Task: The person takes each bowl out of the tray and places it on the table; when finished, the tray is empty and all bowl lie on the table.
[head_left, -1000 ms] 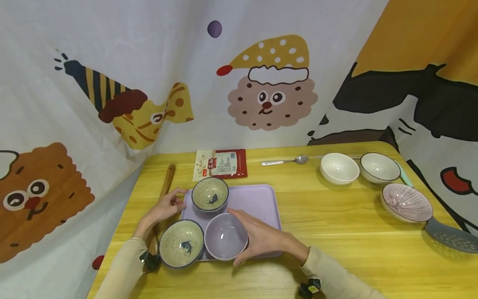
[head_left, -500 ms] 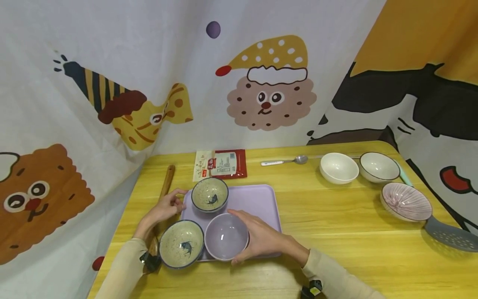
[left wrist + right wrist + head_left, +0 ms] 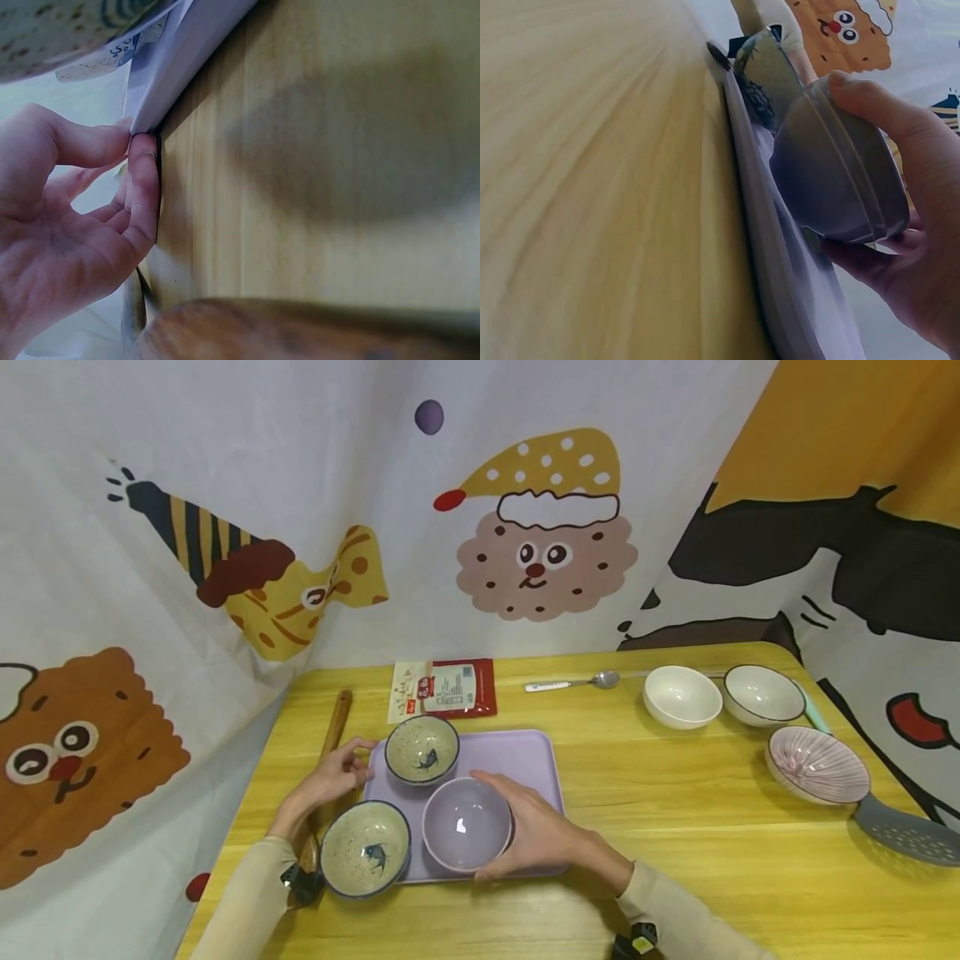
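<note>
Overhead first: right hand (image 3: 543,837) wraps fingers & thumb round the lilac bowl (image 3: 467,823), which sits on the front-centre of the purple tray (image 3: 525,756), just right of one speckled fish bowl (image 3: 365,859) at the tray's front-left corner and in front of a 2nd speckled bowl (image 3: 422,749). Left hand (image 3: 330,778) is at the tray's left edge, fingers loosely bent, holding nothing. Left wrist cam: fingertips (image 3: 142,161) touch the tray edge (image 3: 176,64) where it meets the wooden table (image 3: 322,150); no grip on it. Right wrist cam: thumb (image 3: 870,101) over the lilac bowl (image 3: 832,176) rim, fingers under its base, bowl tilted vs tray (image 3: 780,285).
</note>
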The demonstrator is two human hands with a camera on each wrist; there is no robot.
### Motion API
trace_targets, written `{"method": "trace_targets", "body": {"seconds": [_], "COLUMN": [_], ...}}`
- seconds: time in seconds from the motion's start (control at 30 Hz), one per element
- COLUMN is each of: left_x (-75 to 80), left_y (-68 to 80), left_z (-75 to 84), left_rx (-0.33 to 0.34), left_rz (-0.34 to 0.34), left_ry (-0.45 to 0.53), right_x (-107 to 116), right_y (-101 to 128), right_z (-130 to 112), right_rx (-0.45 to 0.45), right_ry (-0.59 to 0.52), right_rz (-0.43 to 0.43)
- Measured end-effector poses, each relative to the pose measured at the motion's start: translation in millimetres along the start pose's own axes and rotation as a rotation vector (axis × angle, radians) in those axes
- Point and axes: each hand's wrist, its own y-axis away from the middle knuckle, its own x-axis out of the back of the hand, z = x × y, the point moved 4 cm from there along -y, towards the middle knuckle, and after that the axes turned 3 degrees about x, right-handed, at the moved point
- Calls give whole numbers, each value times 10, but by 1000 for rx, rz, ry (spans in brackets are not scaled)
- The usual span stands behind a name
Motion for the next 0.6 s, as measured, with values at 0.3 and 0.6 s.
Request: {"method": "trace_targets", "body": {"seconds": [0.3,0.6], "left_x": [-7,6], "left_y": [-12,-26], "left_z": [0,-46], "left_rx": [8,1], "left_rz": [-2,11], "left_ry": [-7,-29], "right_x": [190,410], "right_y": [72,201], "right_z": [107,172], "right_rx": [-20,-89], "right_ry": [-28,-7], "right_rz": [87,177]}}
